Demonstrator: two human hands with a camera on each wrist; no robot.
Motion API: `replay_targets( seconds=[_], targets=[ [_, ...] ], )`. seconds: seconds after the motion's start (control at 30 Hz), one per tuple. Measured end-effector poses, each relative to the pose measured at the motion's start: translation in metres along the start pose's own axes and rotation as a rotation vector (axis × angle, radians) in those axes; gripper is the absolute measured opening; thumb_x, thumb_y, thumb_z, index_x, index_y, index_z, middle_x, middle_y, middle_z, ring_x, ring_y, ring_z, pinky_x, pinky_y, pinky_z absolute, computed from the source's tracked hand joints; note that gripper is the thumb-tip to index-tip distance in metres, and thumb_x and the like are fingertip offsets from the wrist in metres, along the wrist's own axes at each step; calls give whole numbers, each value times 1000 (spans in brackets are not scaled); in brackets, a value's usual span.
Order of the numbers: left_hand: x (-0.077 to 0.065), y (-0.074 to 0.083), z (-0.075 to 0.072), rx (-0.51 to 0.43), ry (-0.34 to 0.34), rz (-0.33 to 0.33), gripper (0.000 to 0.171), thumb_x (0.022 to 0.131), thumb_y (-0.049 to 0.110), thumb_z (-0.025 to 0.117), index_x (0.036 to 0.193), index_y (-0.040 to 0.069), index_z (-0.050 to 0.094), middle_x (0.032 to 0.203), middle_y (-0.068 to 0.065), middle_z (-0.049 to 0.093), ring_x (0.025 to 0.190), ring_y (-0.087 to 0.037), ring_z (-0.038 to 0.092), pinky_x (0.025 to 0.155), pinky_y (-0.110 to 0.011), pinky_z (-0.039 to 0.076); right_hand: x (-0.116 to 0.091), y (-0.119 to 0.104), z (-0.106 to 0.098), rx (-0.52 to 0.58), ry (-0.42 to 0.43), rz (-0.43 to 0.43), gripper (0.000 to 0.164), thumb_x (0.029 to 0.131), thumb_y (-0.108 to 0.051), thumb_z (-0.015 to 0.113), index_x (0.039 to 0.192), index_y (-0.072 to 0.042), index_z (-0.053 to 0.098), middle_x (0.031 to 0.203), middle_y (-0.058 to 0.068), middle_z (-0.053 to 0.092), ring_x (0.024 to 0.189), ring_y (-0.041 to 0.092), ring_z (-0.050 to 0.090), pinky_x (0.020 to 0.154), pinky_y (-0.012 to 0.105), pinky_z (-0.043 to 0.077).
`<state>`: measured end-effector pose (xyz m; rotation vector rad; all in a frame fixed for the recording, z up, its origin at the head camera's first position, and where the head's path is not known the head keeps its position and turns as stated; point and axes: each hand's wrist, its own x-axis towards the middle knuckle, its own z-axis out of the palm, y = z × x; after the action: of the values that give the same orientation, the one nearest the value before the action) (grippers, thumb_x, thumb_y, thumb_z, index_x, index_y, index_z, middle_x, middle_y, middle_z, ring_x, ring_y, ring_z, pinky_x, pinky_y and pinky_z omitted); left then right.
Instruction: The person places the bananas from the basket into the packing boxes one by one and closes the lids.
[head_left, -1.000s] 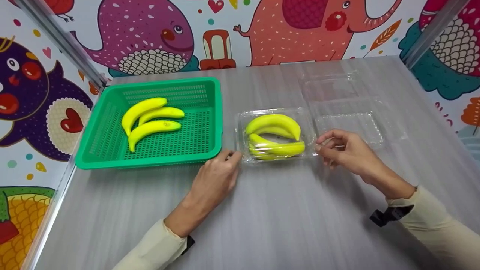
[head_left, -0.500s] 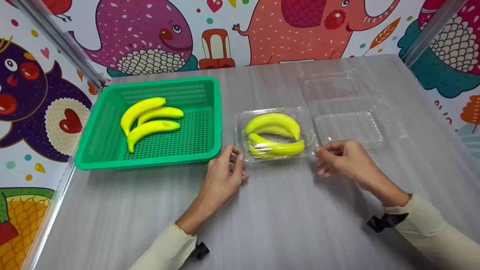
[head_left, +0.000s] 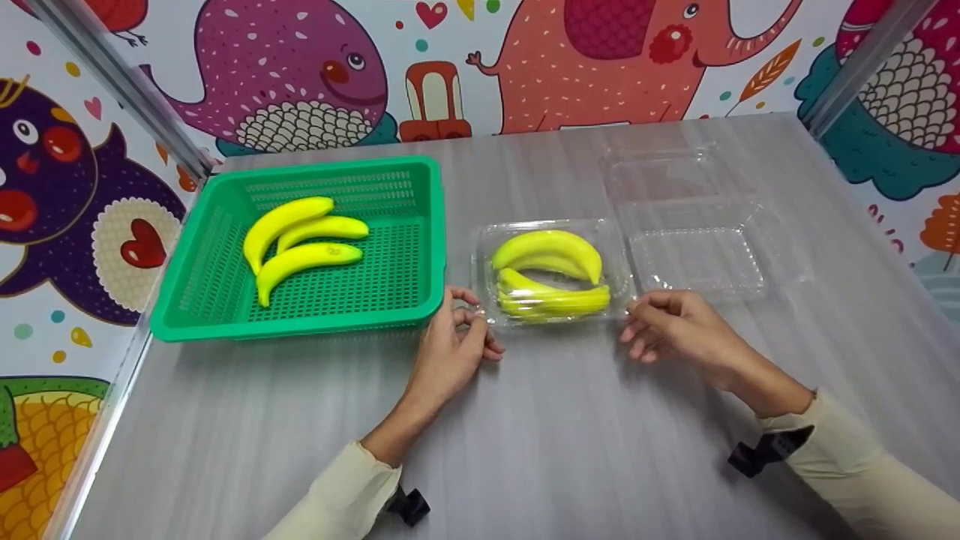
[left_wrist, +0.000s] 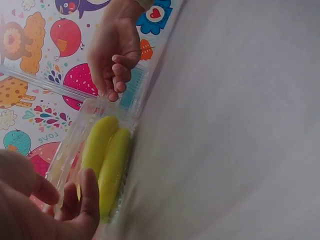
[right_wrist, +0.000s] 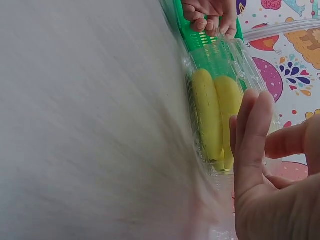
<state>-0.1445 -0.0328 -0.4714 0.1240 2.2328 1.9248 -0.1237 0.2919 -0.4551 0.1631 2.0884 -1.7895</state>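
Note:
A clear plastic clamshell container [head_left: 619, 255] sits in the middle of the table, its lid down over several yellow bananas [head_left: 547, 244]. At its front left corner, my left hand [head_left: 450, 341] pinches the rim between thumb and fingers. My right hand [head_left: 679, 330] pinches the front right corner the same way, its other fingers loosely bent below. The left wrist view shows the bananas [left_wrist: 114, 165] through the plastic, with the right hand [left_wrist: 115, 55] at the far corner. In the right wrist view, the left hand [right_wrist: 210, 15] is at the opposite end.
To the left stands a green basket [head_left: 300, 328] with three bananas [head_left: 307, 264] inside, its right rim close to my left hand. Behind my right hand lies a second clear container [head_left: 697, 259], opened flat. Printed walls [head_left: 450, 67] border the table [head_left: 555, 435].
My left hand has moved right and slightly forward around the container's front left corner. My right hand has slid down toward its front right corner. The container stays about where it was.

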Motion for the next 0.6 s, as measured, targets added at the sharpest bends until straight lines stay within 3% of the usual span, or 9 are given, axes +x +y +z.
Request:
replay_targets(
  seconds=[0.17,0.4,0.6],
  targets=[
    [1,-3,-1,-101,-19,-87,33,104,10,54,133,0,40,89,-17,75,69,-20,78,71,-35,68,0,1,1,-4,-14,6,35,112,-22,57,117,12,66,90,6,76,73,16,73,68,27,64],
    [0,-5,-8,-134,-132,-139,20,108,15,51,108,-3,59,82,-14,74,64,-16,74,66,-32,67,-1,4,1,-13,-5,-39,34,112,-20,56,115,13,66,89,5,75,71,14,72,66,26,62],
    [2,-2,-9,-172,-107,-167,13,107,11,54,98,3,60,80,-7,72,66,-15,73,65,-28,65,1,8,2,-1,10,-69,31,112,-16,54,115,13,65,87,4,74,70,12,70,64,23,60]
  ],
)
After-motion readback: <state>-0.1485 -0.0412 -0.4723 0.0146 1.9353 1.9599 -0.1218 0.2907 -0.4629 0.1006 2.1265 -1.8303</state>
